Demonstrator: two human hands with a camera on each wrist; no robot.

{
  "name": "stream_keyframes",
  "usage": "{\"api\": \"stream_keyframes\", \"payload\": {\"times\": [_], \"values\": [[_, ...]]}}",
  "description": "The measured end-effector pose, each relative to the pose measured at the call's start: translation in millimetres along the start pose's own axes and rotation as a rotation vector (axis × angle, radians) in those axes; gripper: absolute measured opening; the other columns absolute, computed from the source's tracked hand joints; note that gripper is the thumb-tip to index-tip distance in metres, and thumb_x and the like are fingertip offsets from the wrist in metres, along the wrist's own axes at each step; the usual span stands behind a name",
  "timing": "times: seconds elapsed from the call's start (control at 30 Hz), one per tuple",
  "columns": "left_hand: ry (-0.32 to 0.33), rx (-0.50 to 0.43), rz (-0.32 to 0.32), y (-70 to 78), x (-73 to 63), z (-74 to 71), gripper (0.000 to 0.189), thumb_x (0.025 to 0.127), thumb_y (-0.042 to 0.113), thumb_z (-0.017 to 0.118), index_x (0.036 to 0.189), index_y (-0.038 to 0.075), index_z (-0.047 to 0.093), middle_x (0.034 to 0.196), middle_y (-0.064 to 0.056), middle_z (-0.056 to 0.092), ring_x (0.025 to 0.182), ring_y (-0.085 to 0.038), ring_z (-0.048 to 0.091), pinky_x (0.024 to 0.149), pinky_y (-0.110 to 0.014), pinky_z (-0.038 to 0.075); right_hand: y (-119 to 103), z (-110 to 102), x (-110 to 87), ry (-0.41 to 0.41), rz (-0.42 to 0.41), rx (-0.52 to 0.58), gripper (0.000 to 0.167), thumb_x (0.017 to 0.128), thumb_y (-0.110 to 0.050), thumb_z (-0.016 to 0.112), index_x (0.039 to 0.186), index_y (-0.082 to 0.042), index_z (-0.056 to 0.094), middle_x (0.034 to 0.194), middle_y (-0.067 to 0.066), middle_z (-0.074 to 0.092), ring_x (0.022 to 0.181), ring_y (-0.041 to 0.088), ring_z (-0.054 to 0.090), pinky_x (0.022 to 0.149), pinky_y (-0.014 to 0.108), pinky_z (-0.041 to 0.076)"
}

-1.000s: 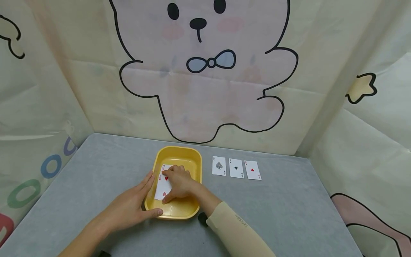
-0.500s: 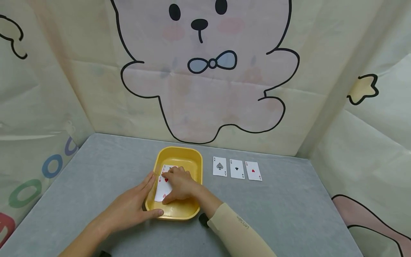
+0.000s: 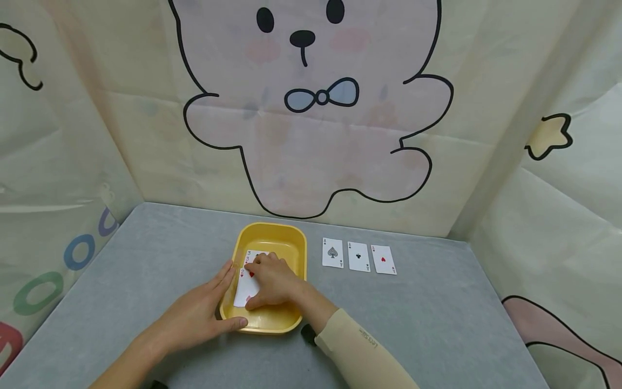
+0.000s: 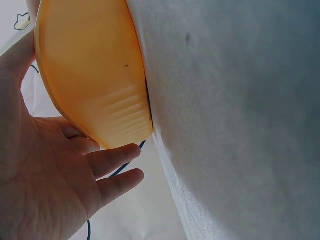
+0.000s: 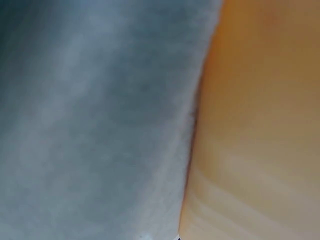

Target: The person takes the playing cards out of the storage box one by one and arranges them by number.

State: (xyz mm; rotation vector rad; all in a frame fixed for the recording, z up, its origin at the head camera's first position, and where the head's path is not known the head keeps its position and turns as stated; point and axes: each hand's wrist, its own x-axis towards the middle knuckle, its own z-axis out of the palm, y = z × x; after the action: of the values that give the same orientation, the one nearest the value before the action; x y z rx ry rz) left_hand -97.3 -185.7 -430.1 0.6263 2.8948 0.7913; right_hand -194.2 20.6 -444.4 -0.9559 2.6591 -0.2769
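Observation:
A yellow plastic tray point(image 3: 272, 230) stands on the grey table. Inside it, the right hand point(image 3: 273, 281) grips a playing card point(image 3: 241, 293) with red hearts, curled fingers on its face and thumb by the near edge. The hand hides much of that card. Another card point(image 3: 252, 254) shows beneath it at the far end. The left hand point(image 3: 201, 310) rests on the tray's near left corner, fingers straight along the left rim and thumb on the near rim. In the left wrist view two fingertips point(image 4: 122, 155) lie beside the tray's outer wall.
To the right of the tray an ace of spades point(image 3: 332, 253), an ace of clubs point(image 3: 358, 256) and an ace of hearts point(image 3: 384, 260) lie face up in a row. A printed fabric wall point(image 3: 320, 156) borders the table's back edge.
The hearts card in the tray has slid slightly toward the near side under the right hand, baring more of the card beneath. The left hand and tray keep their places.

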Motion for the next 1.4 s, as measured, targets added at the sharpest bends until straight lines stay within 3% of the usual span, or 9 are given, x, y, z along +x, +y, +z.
{"api": "stream_keyframes", "payload": {"times": [0.2,0.47,1.03,1.4], "values": [[0.005,-0.001,0.008,-0.5,-0.3,1.0,0.11,0.09,0.075,0.065,0.166,0.006,0.026,0.173,-0.011,0.022,0.14,-0.038,0.052,0.105,-0.056,0.049,0.4,0.8,-0.6,0.014,-0.01,-0.018,0.085,0.076,-0.055,0.089,0.148,-0.02,0.061,0.136,-0.002,0.059,0.114,0.015,0.048,0.095,0.03,0.044],[0.014,-0.007,0.007,-0.2,0.1,1.6,0.109,0.089,0.074,0.066,0.167,0.007,0.026,0.173,-0.01,0.023,0.14,-0.038,0.052,0.106,-0.056,0.048,0.3,0.3,-0.3,0.028,-0.004,-0.023,0.085,0.077,-0.054,0.088,0.147,-0.015,0.061,0.139,0.002,0.059,0.119,0.017,0.049,0.103,0.031,0.044],[0.029,0.001,0.029,-0.9,-0.3,2.1,0.108,0.09,0.07,0.069,0.166,0.005,0.027,0.172,-0.011,0.024,0.139,-0.039,0.053,0.105,-0.057,0.048,3.9,-8.9,-4.8,0.05,0.025,0.132,0.087,0.075,-0.048,0.091,0.147,-0.013,0.059,0.129,0.002,0.057,0.108,0.015,0.048,0.089,0.023,0.045],[0.018,0.0,0.02,-1.6,-0.5,1.6,0.11,0.089,0.072,0.068,0.166,0.005,0.026,0.173,-0.011,0.023,0.138,-0.038,0.053,0.104,-0.056,0.049,6.5,-15.8,-5.7,0.06,-0.01,0.155,0.084,0.078,-0.047,0.089,0.147,-0.009,0.059,0.125,0.001,0.06,0.107,0.014,0.05,0.09,0.021,0.046]]}}
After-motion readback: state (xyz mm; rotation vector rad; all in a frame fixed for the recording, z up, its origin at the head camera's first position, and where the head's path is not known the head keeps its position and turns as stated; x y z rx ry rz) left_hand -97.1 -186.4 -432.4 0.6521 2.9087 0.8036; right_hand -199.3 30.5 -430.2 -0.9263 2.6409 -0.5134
